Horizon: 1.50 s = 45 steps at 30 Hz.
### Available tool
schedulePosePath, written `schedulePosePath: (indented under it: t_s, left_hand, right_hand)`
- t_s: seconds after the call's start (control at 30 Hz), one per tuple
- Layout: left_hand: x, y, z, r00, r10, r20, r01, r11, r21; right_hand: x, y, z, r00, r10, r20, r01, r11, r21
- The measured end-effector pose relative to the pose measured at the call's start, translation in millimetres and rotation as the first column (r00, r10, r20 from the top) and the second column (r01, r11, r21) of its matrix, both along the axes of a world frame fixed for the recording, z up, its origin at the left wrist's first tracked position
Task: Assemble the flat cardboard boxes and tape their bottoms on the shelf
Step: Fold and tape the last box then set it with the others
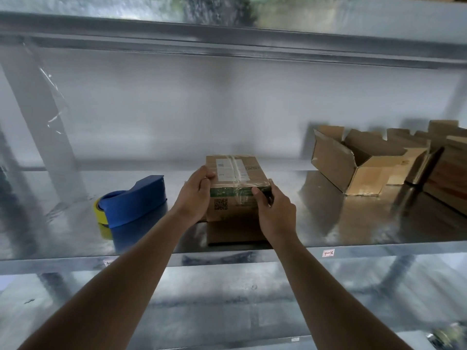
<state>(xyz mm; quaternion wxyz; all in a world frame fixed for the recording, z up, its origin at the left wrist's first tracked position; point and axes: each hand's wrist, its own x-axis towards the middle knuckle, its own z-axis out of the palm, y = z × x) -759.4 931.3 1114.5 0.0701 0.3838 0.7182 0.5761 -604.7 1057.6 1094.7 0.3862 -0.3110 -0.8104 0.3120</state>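
Small taped brown cardboard box [235, 183] on the shiny metal shelf [328, 223], bearing a white label, a QR code and a green band; the print is illegible. Left hand [195, 195] grips its left edge, right hand [274, 210] its right front corner. Blue tape dispenser [134, 200] lies left; open cardboard boxes [361, 168] right.

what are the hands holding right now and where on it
Both hold the taped cardboard box on the shelf: the left hand grips its left top edge, the right hand its near right top corner.
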Motion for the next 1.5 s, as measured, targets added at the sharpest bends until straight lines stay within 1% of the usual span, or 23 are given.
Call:
schedulePosePath:
  t_s: [0.1, 0.2, 0.3, 0.43, 0.5, 0.6, 0.67, 0.77, 0.8, 0.87, 0.93, 1.03, 1.07, 1.13, 1.17, 1.23, 1.33, 1.43, 1.5]
  left_hand:
    - [0, -1, -1, 0.992, 0.007, -0.129, -0.015, 0.998, -0.067]
    - [-5, -4, -2, 0.984, 0.002, -0.177, -0.021, 0.994, -0.103]
    - [-6, -5, -1, 0.980, -0.013, -0.199, -0.011, 0.992, -0.123]
    - [-8, -7, 0, 0.984, -0.046, -0.171, 0.024, 0.991, -0.129]
    - [-10, -8, -1, 0.982, -0.067, -0.178, 0.041, 0.988, -0.149]
    - [-10, -6, -3, 0.962, -0.083, -0.261, 0.024, 0.975, -0.219]
    - [-10, -4, -4, 0.939, -0.063, -0.339, -0.023, 0.970, -0.242]
    - [-13, -6, 1, 0.930, -0.086, -0.357, -0.014, 0.963, -0.269]
    - [-14, -8, 3, 0.931, -0.102, -0.350, -0.004, 0.957, -0.290]
    - [-16, -13, 10, 0.941, -0.133, -0.311, 0.021, 0.940, -0.340]
    - [-22, -20, 16, 0.958, -0.183, -0.222, 0.087, 0.921, -0.380]
    - [-31, -26, 16, 0.954, -0.275, -0.117, 0.211, 0.897, -0.388]
    - [-33, -26, 14, 0.953, -0.296, -0.068, 0.253, 0.898, -0.360]
    - [-34, -24, 6, 0.942, -0.330, 0.057, 0.334, 0.913, -0.235]
    - [-33, -22, 4, 0.931, -0.341, 0.127, 0.359, 0.918, -0.171]
    - [-33, -18, 2, 0.916, -0.341, 0.212, 0.369, 0.923, -0.106]
    - [-30, -14, 5, 0.908, -0.326, 0.261, 0.355, 0.932, -0.073]
    - [-33, -10, 2, 0.929, -0.289, 0.231, 0.307, 0.950, -0.048]
    - [-34, -9, -1, 0.936, -0.278, 0.214, 0.295, 0.954, -0.049]
  right_hand:
    - [5, 7, 2, 0.999, 0.042, 0.025, -0.043, 0.999, 0.007]
    - [7, 6, 4, 0.996, 0.079, 0.052, -0.081, 0.996, 0.036]
    - [1, -3, 11, 0.994, 0.006, 0.111, -0.010, 0.999, 0.032]
    - [-9, -11, 15, 0.981, -0.094, 0.168, 0.072, 0.989, 0.129]
    - [-9, -10, 18, 0.981, -0.103, 0.167, 0.081, 0.988, 0.134]
    - [-5, -3, 23, 0.984, -0.077, 0.162, 0.058, 0.991, 0.120]
    - [-2, 2, 24, 0.992, -0.036, 0.125, 0.025, 0.996, 0.090]
    - [4, 9, 27, 0.997, 0.052, 0.062, -0.054, 0.998, 0.024]
    - [7, 13, 28, 0.995, 0.091, 0.044, -0.090, 0.996, -0.015]
    - [14, 24, 29, 0.985, 0.173, -0.028, -0.175, 0.972, -0.155]
    - [19, 30, 26, 0.966, 0.230, -0.119, -0.254, 0.928, -0.274]
    - [18, 26, 18, 0.956, 0.218, -0.195, -0.271, 0.913, -0.304]
    - [17, 23, 15, 0.953, 0.196, -0.230, -0.263, 0.911, -0.317]
    - [16, 17, 10, 0.942, 0.162, -0.294, -0.261, 0.903, -0.340]
    - [16, 16, 8, 0.936, 0.160, -0.313, -0.270, 0.896, -0.352]
    - [16, 17, 4, 0.934, 0.159, -0.321, -0.280, 0.881, -0.380]
    - [15, 23, 2, 0.934, 0.118, -0.338, -0.275, 0.839, -0.469]
    - [14, 27, 0, 0.913, 0.062, -0.403, -0.304, 0.762, -0.572]
    - [12, 27, -1, 0.912, 0.008, -0.411, -0.273, 0.760, -0.590]
